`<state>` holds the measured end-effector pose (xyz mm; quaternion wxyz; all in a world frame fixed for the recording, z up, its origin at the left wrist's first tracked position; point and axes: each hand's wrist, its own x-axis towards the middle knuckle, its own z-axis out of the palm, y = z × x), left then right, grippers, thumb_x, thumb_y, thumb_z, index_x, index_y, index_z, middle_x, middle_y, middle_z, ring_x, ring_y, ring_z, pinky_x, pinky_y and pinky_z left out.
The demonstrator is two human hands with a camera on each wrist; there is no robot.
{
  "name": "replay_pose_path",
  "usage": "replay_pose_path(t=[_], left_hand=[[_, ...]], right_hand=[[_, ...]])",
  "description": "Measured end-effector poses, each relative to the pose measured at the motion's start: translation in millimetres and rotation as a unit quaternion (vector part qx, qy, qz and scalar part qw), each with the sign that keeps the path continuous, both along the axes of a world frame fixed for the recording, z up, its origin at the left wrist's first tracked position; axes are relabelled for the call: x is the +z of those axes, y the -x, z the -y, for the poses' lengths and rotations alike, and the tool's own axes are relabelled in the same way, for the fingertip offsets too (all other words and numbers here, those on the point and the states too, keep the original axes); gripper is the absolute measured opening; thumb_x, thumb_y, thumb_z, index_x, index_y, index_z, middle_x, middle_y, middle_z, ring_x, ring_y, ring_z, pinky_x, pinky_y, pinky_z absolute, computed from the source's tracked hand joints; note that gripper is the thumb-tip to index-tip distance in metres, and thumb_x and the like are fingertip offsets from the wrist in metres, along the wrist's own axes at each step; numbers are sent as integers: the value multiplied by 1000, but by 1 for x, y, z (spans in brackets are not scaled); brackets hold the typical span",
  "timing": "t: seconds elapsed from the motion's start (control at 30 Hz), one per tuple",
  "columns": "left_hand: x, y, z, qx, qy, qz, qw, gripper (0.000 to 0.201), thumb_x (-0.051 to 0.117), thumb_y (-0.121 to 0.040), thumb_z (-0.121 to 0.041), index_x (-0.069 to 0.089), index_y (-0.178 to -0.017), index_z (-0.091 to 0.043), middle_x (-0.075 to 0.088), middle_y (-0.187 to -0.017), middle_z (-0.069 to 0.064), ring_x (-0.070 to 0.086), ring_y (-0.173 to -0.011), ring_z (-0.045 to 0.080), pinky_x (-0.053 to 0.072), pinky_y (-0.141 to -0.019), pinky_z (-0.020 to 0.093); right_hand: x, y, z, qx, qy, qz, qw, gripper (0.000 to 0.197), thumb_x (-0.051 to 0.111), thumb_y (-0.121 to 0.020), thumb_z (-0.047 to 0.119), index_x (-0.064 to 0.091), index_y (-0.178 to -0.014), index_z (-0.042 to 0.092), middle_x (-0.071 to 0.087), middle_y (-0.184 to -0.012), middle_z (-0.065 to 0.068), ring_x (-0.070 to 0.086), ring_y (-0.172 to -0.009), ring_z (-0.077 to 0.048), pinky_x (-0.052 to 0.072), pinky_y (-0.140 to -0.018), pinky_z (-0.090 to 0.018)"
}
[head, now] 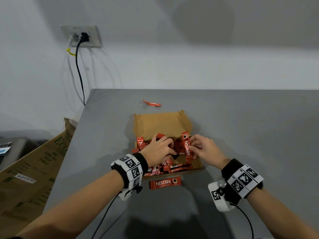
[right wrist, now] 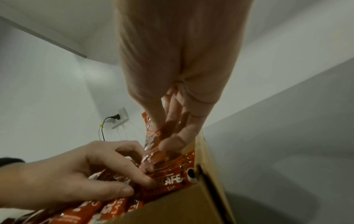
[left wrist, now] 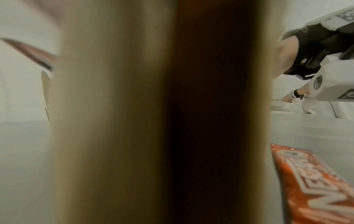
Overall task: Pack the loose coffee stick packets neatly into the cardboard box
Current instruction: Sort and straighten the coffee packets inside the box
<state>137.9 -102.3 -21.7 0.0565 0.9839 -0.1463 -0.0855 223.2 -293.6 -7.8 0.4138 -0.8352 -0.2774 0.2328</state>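
Nearest the person, a single Nescafé Classic stick packet [head: 165,182] lies flat on the grey table [head: 241,126], just in front of the cardboard box [head: 160,123] and apart from it; the left wrist view shows the same packet [left wrist: 314,186] close up and blurred, with most of that view blocked by something tan and dark right against the lens

The cardboard box [right wrist: 172,207] sits open near the middle of the table, its lid flap leaning back on the far side. Inside it, a jumble of red stick packets [head: 165,168] lies at mixed angles, some propped against the left wall of the box, several lined up along its near wall

The left hand [head: 159,150] is inside the box on its left half, fingers spread and bent downward, pressing on the packets there; in the right wrist view that hand [right wrist: 76,174] rests its fingertips [right wrist: 153,181] on a packet near the box's near corner. It presses rather than grasps

The right hand [head: 205,149] is over the right half of the box and pinches one upright stick packet [head: 186,146] between thumb and fingers; the right wrist view shows this hand [right wrist: 172,75] gripping that packet [right wrist: 151,136] partway up

Beyond the far side of the box, one more red packet [head: 151,103] lies alone on the table, slightly curled

Left of the box, off the table edge, a large brown carton [head: 31,169] with green print leans, and on the wall behind sits a power outlet [head: 81,36] with a black plug and cords
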Motion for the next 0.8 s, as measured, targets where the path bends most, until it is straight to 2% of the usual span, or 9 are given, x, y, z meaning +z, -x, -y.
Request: replay_pose_path(t=[0.17, 0.23, 0.33, 0.4, 0.43, 0.5, 0.6, 0.7, 0.8], left_hand=[[0, 0, 0, 0, -3, -3, 1000, 32, 41, -97, -31, 55, -126, -30, 41, -128, 0, 30, -126, 15, 18, -111, 51], [0, 0, 0, -1, -3, -2, 1000, 32, 42, -97, -31, 55, -126, -30, 41, -129, 1, 30, -126, 15, 18, -110, 52], [0, 0, 0, -2, -7, 0, 1000, 31, 42, -97, -30, 57, -124, -28, 41, -129, 1, 30, -126, 16, 21, -109, 52], [0, 0, 0, -2, -5, 1, 1000, 31, 42, -97, -30, 58, -122, -27, 42, -129, 0, 31, -126, 16, 21, -108, 52], [0, 0, 0, -2, -3, 1, 1000, 30, 42, -97, -30, 59, -122, -27, 42, -129, 0, 31, -125, 16, 21, -108, 52], [0, -1, 0, -3, -2, -1, 1000, 30, 42, -97, -30, 59, -121, -26, 42, -129, 0, 31, -125, 16, 21, -108, 52], [0, -1, 0, -3, 3, 0, 1000, 30, 43, -96, -30, 59, -121, -26, 42, -130, 1, 31, -126, 17, 21, -109, 53], [0, 0, 0, -7, -2, 6, 1000, 29, 43, -96, -30, 61, -118, -25, 42, -128, 1, 32, -124, 17, 22, -107, 53], [0, 0, 0, -6, -4, 6, 1000, 30, 42, -97, -31, 61, -119, -27, 42, -127, 1, 32, -124, 16, 21, -108, 52]], right_hand=[[2, 1, 0, 1, -50, -50, 997, 23, 62, -83, -4, 50, -91, 15, 63, -78, -7, 64, -59, -6, 54, -57, -23], [3, 2, 0, -1, -52, -55, 997, 31, 65, -81, -4, 50, -101, 15, 63, -81, -8, 65, -63, -9, 57, -61, -30], [5, 8, 0, -26, -108, -92, 990, 77, 69, -75, -7, 32, -135, 23, 63, -96, -10, 69, -70, -26, 58, -65, -39], [7, 12, -1, -31, -150, -98, 983, 92, 69, -75, -9, 22, -140, 36, 60, -108, -8, 70, -75, -29, 58, -67, -40], [7, 14, -2, -28, -158, -86, 983, 87, 68, -76, -8, 27, -137, 38, 58, -111, -7, 70, -78, -28, 58, -69, -40], [4, 15, -3, -33, -164, -51, 985, 58, 65, -80, -6, 48, -120, 31, 57, -110, -6, 69, -84, -25, 59, -69, -37], [-3, 16, -1, -83, -139, 27, 986, 20, 66, -82, 2, 64, -83, 22, 66, -90, -1, 67, -84, -15, 57, -68, -25], [-6, 16, 2, -75, -40, 94, 992, 22, 74, -75, 9, 65, -67, 27, 69, -76, 12, 65, -74, 0, 51, -71, -14], [-7, 15, 5, -23, 48, 133, 990, 22, 76, -73, 13, 59, -72, 28, 69, -74, 13, 64, -76, 2, 51, -77, -21]])
